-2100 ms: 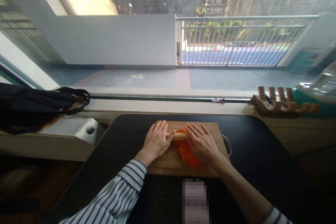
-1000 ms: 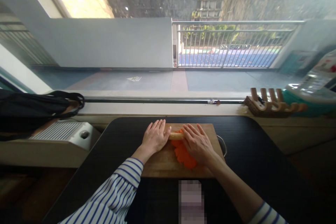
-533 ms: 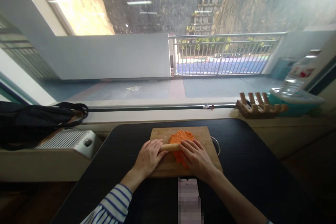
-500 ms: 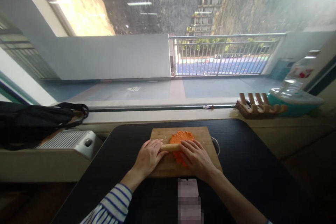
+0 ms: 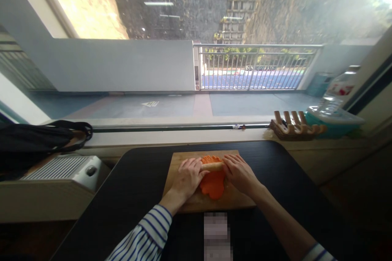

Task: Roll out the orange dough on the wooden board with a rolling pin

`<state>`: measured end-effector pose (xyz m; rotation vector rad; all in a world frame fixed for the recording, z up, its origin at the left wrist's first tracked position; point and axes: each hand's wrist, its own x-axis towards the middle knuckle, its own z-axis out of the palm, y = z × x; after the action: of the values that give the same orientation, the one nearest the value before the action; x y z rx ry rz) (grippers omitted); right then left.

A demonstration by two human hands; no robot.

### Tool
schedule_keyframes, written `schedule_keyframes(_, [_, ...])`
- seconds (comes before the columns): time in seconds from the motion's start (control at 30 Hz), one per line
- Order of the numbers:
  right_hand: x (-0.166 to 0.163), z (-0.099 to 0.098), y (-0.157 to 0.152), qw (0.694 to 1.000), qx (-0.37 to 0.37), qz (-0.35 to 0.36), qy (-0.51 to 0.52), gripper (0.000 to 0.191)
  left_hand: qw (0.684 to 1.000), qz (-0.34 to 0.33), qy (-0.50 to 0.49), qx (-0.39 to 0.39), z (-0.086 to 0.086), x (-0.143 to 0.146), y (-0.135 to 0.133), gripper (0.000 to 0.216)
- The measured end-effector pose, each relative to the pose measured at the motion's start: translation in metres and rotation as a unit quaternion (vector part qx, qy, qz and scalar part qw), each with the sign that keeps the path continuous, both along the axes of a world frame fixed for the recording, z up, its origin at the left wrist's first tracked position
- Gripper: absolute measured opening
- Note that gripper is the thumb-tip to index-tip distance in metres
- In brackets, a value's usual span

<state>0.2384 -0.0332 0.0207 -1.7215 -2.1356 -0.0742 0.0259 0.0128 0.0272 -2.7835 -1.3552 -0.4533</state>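
A wooden rolling pin [image 5: 212, 166] lies across a flattened sheet of orange dough [image 5: 213, 186] on a wooden cutting board [image 5: 180, 157]. My left hand [image 5: 189, 177] is closed over the pin's left end, and my right hand [image 5: 239, 172] grips its right end. Both ends are hidden under my fingers. The dough's upper edge looks ragged, while the part nearer me is smooth with a rounded, lobed edge.
The board rests on a black table [image 5: 137, 179]. A pixelated pale object [image 5: 217, 234] lies at its near side. Beyond, the sill carries a black bag [image 5: 33, 147], a holder with wooden-handled tools [image 5: 295, 126], a teal box [image 5: 339, 122] and a plastic bottle [image 5: 338, 91].
Both hands have shifted right with the rolling pin, which sits farther up the dough. More of the smooth near part of the dough shows. The camera view has turned slightly.
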Motion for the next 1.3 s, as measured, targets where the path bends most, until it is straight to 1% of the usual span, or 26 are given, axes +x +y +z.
schedule_keyframes(0.13, [-0.003, -0.009, 0.011, 1.0, 0.0, -0.021, -0.011, 0.039, 0.999, 0.008, 0.015, 0.029, -0.012, 0.0, 0.008, 0.043])
schedule_keyframes(0.23, [-0.004, -0.012, 0.017, 0.999, 0.007, -0.032, -0.01, 0.041, 0.999, 0.021, 0.029, 0.037, -0.016, 0.0, 0.016, 0.047])
schedule_keyframes(0.47, [-0.006, -0.01, 0.03, 0.999, 0.01, -0.047, -0.016, 0.041, 0.998, 0.04, 0.039, 0.012, -0.015, 0.005, 0.033, 0.051])
schedule_keyframes(0.7, [-0.004, -0.012, 0.048, 0.998, 0.026, -0.056, -0.028, 0.041, 0.997, 0.05, 0.05, -0.027, -0.012, 0.008, 0.051, 0.055])
schedule_keyframes(1.03, [-0.003, -0.008, 0.069, 0.997, 0.038, -0.06, -0.027, 0.039, 0.994, 0.074, 0.066, -0.052, -0.009, 0.014, 0.075, 0.054])
schedule_keyframes(1.17, [-0.004, -0.006, 0.073, 0.997, 0.032, -0.07, -0.028, 0.039, 0.993, 0.077, 0.07, -0.065, -0.011, 0.015, 0.079, 0.056])
schedule_keyframes(1.3, [-0.005, -0.01, 0.067, 0.996, 0.036, -0.072, -0.029, 0.039, 0.992, 0.072, 0.079, -0.063, -0.01, 0.014, 0.074, 0.055])
